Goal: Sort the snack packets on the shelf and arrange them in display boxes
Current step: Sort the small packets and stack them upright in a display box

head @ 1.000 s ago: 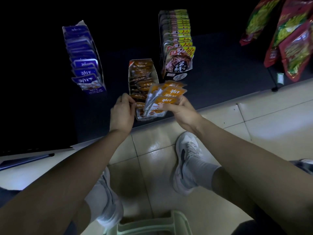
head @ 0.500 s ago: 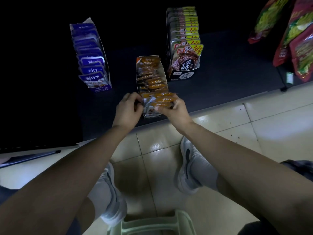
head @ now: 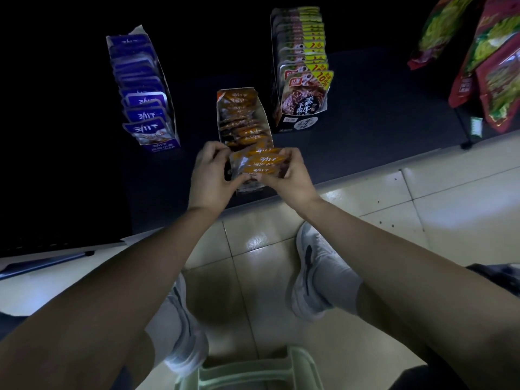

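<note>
A small stack of orange snack packets (head: 260,164) sits between my two hands at the near end of the orange display box (head: 264,119), which stands on the dark low shelf (head: 365,142) and holds several more orange packets. My left hand (head: 212,173) grips the stack's left edge. My right hand (head: 292,175) grips its right edge, thumb under the lower corner. The box's front wall is hidden behind my hands.
A purple display box (head: 146,88) of purple packets stands at the left, a black box (head: 302,71) of yellow-topped packets at the right. Red and green bags (head: 495,60) hang at the far right. A pale green stool (head: 253,372) sits between my feet on the tiled floor.
My right hand brought the fanned orange packets down to the box's near end, and my left hand closed on them. The packets are now squared into one stack between both hands.
</note>
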Demonstrator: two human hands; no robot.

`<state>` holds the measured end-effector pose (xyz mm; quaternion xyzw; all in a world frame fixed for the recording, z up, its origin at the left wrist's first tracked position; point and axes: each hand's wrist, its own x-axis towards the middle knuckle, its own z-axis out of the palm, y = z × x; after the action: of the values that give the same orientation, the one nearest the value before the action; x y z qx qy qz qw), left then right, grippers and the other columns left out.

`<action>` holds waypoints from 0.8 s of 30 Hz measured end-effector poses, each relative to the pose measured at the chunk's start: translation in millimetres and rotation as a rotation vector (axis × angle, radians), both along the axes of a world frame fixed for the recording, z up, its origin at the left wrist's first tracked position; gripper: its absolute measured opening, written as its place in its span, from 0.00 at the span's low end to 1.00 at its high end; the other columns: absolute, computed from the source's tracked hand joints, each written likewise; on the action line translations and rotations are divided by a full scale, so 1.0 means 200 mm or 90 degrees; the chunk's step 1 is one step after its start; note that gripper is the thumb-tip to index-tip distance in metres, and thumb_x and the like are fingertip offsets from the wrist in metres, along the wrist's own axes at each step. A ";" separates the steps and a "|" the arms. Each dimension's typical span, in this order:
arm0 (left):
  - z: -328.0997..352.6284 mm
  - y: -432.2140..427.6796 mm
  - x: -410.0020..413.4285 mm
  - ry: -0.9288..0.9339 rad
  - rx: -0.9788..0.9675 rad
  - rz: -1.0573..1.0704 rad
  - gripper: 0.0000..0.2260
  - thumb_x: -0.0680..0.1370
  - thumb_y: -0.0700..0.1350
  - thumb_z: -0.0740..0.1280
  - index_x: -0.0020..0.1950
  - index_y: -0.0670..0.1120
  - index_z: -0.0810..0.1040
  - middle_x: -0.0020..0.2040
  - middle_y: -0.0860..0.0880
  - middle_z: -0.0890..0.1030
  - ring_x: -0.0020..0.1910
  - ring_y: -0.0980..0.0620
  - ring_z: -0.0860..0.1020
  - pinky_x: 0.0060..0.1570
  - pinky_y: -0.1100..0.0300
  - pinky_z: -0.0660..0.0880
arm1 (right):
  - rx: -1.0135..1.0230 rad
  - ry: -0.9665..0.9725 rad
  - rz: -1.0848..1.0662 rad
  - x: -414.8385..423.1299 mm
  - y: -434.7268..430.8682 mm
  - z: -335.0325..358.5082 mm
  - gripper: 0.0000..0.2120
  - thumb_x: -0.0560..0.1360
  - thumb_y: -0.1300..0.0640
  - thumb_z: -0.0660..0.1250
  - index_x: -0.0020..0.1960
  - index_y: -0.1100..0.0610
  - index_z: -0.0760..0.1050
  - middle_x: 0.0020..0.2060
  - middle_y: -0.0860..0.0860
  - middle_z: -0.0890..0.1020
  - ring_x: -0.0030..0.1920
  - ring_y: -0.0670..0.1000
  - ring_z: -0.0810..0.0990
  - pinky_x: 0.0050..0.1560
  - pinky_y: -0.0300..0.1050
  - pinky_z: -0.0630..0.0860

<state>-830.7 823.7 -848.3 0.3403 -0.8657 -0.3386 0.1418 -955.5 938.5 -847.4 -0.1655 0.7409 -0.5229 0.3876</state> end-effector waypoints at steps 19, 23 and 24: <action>-0.02 -0.10 -0.03 -0.029 -0.077 -0.065 0.14 0.74 0.42 0.72 0.58 0.38 0.80 0.55 0.42 0.76 0.54 0.44 0.73 0.52 0.61 0.68 | 0.336 0.570 0.546 -0.03 0.03 -0.05 0.21 0.74 0.51 0.65 0.66 0.51 0.71 0.62 0.49 0.73 0.63 0.53 0.64 0.56 0.46 0.61; -0.01 -0.10 -0.05 -0.032 -0.094 -0.081 0.13 0.74 0.41 0.72 0.57 0.38 0.80 0.53 0.42 0.77 0.53 0.42 0.73 0.50 0.56 0.69 | 0.418 0.655 0.594 -0.01 -0.01 -0.05 0.20 0.75 0.49 0.63 0.66 0.51 0.68 0.65 0.50 0.71 0.63 0.56 0.63 0.59 0.48 0.62; -0.01 -0.10 -0.05 -0.033 -0.092 -0.083 0.13 0.74 0.41 0.72 0.56 0.38 0.80 0.53 0.41 0.77 0.52 0.41 0.73 0.50 0.55 0.70 | 0.432 0.669 0.596 0.00 -0.01 -0.05 0.20 0.75 0.49 0.62 0.66 0.51 0.67 0.65 0.51 0.71 0.64 0.56 0.63 0.60 0.48 0.62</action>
<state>-840.8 803.1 -850.7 0.2807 -0.9116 -0.2748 0.1217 -955.6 935.6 -857.4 -0.5594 0.7996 0.0972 0.1958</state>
